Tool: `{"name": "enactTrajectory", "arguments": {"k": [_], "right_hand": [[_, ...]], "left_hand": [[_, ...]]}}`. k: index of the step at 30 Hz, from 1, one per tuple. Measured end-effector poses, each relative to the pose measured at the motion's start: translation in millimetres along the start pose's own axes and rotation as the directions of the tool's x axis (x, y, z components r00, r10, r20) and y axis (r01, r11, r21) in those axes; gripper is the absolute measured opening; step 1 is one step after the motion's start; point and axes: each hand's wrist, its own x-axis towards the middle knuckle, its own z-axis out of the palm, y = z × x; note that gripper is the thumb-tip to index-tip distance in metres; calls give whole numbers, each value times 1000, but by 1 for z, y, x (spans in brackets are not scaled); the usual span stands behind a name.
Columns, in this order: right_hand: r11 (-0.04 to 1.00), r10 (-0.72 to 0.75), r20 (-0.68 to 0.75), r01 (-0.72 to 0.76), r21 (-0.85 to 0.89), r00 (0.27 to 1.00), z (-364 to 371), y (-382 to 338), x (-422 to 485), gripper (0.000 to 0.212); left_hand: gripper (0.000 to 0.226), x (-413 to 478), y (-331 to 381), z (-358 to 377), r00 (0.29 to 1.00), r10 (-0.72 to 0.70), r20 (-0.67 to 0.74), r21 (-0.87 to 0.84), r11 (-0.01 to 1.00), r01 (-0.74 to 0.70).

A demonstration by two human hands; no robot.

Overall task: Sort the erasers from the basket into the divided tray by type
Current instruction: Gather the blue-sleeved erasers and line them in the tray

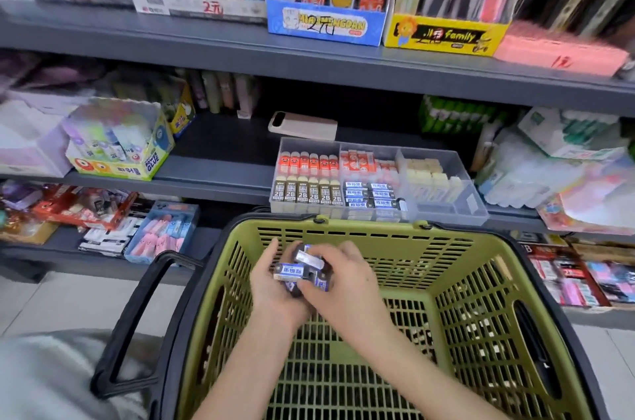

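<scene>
Grey shelf (220, 175) runs across the back, and the green basket (378, 228) sits right below its front edge. The clear divided tray (443, 158) is on that shelf, with orange erasers (309, 163) back left, 2B erasers (302, 194) front left, a blue-sleeved row (374, 194) in the middle and cream erasers (429, 175) on the right. Over the basket, left hand (271, 285) and right hand (347, 285) have their fingers curled round a bunch of blue-sleeved erasers (299, 273) between them.
</scene>
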Motion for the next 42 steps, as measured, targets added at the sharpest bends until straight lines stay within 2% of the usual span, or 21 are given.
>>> {"name": "enactTrajectory", "arguments": {"k": [3,6,8,11,12,16,18,21,24,26,27,29,31,33,35,37,42], "right_hand": [[996,29,44,-33,84,999,-1,0,4,49],[943,117,121,-148,297,986,-11,0,9,50],[843,161,192,-236,483,968,-21,1,12,41],[581,166,304,-343,738,938,-40,4,19,20],[509,161,332,-366,779,930,-48,6,23,20],[371,207,346,-401,838,915,-76,20,43,32],[364,240,333,-403,840,912,-89,24,54,36],[364,276,324,-411,836,905,-102,26,69,29],[322,269,334,-411,853,904,-108,27,83,22],[356,258,293,-372,857,921,-112,30,91,14],[412,259,247,-338,846,934,-112,32,95,11],[607,254,107,-245,756,961,-112,37,102,6],[852,207,-82,-138,505,975,-107,41,108,10],[980,114,-210,-74,186,971,-99,44,116,20],[996,58,-199,-70,-56,978,-92,44,123,26],[975,56,-155,-88,-206,986,-88,45,128,26],[979,52,-31,-57,-196,998,-83,49,130,29]], "left_hand": [[33,0,6,-1,1000,7,-3,-42,999,-7],[36,-2,11,1,997,-68,21,15,998,67],[42,-3,13,4,995,-102,12,42,994,102],[33,-5,17,10,989,-148,-22,-24,989,148],[29,-7,19,12,984,-176,-16,-67,982,174],[26,-16,28,27,968,-249,36,-78,965,251],[24,-19,33,37,966,-252,51,-49,966,254],[26,-20,43,52,975,-213,58,-38,976,215],[33,-18,50,66,985,-160,67,3,987,160],[33,-15,55,75,987,-139,81,17,990,138],[33,-14,56,79,988,-131,87,18,991,130],[37,-12,59,85,989,-113,96,18,994,112],[40,-9,62,89,989,-96,109,15,995,95],[38,-8,63,92,989,-83,124,13,997,82],[33,-7,64,95,989,-73,126,13,997,71],[30,-7,64,96,991,-65,119,10,998,64],[30,-5,62,100,992,-70,106,12,998,69]]}}
